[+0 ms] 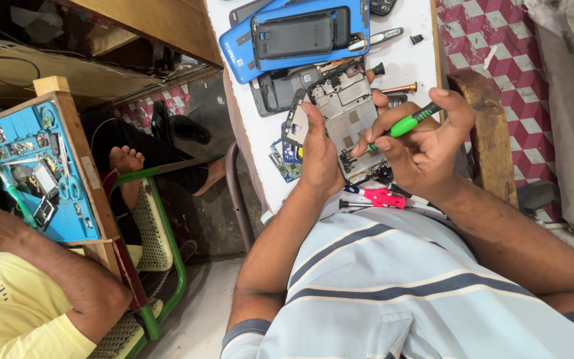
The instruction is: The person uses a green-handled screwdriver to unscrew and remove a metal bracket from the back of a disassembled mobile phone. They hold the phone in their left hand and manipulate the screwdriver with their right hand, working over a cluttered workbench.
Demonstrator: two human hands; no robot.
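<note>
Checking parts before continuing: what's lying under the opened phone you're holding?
Under the opened phone, small circuit boards and a dark phone frame show on the white table; the rest is covered.

Left hand [318, 149] gripping opened phone frame [343, 113], right hand [423, 143] holding green screwdriver [403, 124]

a single view is given, taken from a camera worn on the head and directed steeply downward. the white desk [254, 126] is seen from close above, near the frame's top centre, with the striped shirt [393, 286] filling the lower right. the floor [194, 312] and a neighbouring blue work mat [34, 173] are included at the left edge.
</note>
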